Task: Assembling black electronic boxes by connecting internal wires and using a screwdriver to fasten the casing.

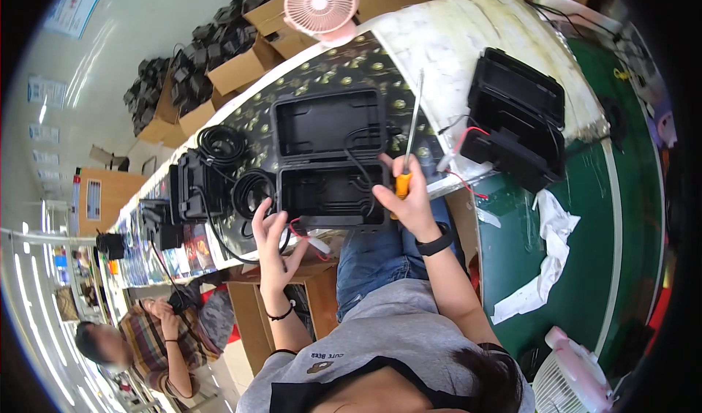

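Note:
An opened black plastic case (329, 188) lies in front of me, its lid (329, 124) tipped back on the far side and a black cable crossing its right part. My left hand (276, 243) is at the case's near left corner, fingers spread. By the right edge of the case, my right hand (409, 202) grips a screwdriver (404, 182) with an orange handle, its long metal shaft pointing away from me. Below the left corner, a red wire with a white connector (319, 245) hangs near my left fingers.
Coiled black cables (221, 144) and closed black cases (197, 186) lie on the left. Another open black case (515, 113) stands at the right, near white paper (548, 259). A pink fan (320, 5) stands at the back. A co-worker (157, 340) sits at the left.

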A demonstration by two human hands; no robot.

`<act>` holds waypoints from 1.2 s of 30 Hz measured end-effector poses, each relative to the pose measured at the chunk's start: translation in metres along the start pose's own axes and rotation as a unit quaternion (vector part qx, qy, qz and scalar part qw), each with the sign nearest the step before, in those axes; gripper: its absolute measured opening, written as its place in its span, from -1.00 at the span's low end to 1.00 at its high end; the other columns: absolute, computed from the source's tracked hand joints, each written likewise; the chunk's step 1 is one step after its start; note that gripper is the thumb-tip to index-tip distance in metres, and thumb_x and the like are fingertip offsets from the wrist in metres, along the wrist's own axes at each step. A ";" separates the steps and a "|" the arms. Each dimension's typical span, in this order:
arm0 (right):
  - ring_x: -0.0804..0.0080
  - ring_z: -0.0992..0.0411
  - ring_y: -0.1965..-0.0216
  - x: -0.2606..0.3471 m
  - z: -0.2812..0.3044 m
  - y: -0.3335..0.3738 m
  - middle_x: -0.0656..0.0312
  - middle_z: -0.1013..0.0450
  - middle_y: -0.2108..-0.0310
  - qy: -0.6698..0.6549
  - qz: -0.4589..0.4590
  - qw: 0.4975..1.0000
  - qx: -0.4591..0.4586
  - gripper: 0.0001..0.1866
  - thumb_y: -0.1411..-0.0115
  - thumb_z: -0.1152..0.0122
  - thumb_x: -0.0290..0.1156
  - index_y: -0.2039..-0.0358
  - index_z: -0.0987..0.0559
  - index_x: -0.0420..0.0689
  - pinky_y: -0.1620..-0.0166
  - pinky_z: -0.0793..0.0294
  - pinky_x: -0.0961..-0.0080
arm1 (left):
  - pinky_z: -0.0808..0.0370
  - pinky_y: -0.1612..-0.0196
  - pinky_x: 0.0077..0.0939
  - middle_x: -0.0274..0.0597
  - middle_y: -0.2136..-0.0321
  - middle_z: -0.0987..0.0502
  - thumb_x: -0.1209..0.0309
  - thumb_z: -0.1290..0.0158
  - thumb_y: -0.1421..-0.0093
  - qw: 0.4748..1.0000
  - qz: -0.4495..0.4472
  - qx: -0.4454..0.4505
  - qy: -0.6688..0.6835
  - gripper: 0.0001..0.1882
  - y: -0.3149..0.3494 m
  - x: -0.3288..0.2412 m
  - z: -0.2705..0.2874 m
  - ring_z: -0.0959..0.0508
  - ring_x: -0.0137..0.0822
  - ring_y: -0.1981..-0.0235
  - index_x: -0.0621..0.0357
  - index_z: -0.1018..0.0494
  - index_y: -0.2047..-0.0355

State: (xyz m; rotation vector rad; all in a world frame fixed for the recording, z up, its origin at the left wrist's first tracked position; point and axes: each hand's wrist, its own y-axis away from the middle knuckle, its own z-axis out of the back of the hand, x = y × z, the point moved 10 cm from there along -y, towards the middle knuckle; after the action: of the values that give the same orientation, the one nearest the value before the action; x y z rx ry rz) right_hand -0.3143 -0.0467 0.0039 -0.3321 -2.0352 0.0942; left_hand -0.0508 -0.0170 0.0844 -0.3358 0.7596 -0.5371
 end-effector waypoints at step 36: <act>0.04 -0.52 0.27 -0.006 0.082 -0.097 -0.01 -0.51 0.10 0.306 -0.112 0.946 -0.010 -0.50 -0.37 -0.16 -0.05 -0.18 -0.33 -0.02 0.30 -0.49 0.16 | -0.49 0.15 -0.21 -0.24 0.52 -0.57 0.05 -0.27 0.03 0.992 -0.085 -0.089 0.019 -0.68 -0.092 0.000 -0.049 -0.55 -0.09 0.27 -0.02 -0.67 0.39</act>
State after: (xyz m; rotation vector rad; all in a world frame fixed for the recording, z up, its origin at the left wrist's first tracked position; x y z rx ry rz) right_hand -0.4025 -0.1355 -0.0195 -0.1162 -1.4425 -0.1544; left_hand -0.1175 -0.0966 0.0942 -0.5601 0.8219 -0.6394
